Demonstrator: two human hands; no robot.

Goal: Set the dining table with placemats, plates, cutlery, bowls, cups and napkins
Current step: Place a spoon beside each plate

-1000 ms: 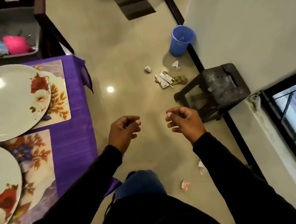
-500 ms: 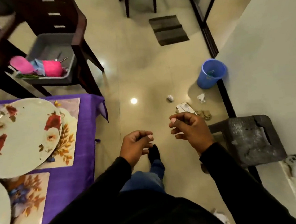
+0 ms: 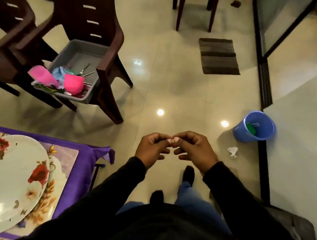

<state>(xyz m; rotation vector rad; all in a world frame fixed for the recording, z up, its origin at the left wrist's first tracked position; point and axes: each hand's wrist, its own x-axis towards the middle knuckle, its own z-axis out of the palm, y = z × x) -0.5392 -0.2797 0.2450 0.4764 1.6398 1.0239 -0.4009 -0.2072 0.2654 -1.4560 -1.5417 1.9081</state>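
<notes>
In the head view both hands hang over bare floor in front of the body, black sleeves running back from them. The left hand [image 3: 151,150] and the right hand [image 3: 193,147] sit side by side with fingers curled in, and their thumb tips meet between them; neither holds anything that can be made out. Left of the left hand, and a little nearer the body, is the corner of the table [image 3: 92,161] under a purple cloth, with a floral placemat [image 3: 64,158] on it and a flowered plate [image 3: 14,180] lying on the placemat. Ahead of the left hand and off to its left, well apart from it, a dark brown chair [image 3: 98,48] carries a grey tub [image 3: 81,55] on its seat. In the tub lie two pink cups [image 3: 73,83], some cloth napkins [image 3: 60,73] and a few pieces of cutlery [image 3: 86,69]. To the right of the right hand a blue bucket [image 3: 255,130] stands tilted on the floor, with a scrap of crumpled paper [image 3: 232,151] just beside it. Far ahead of the right hand lies a dark mat [image 3: 218,56].
</notes>
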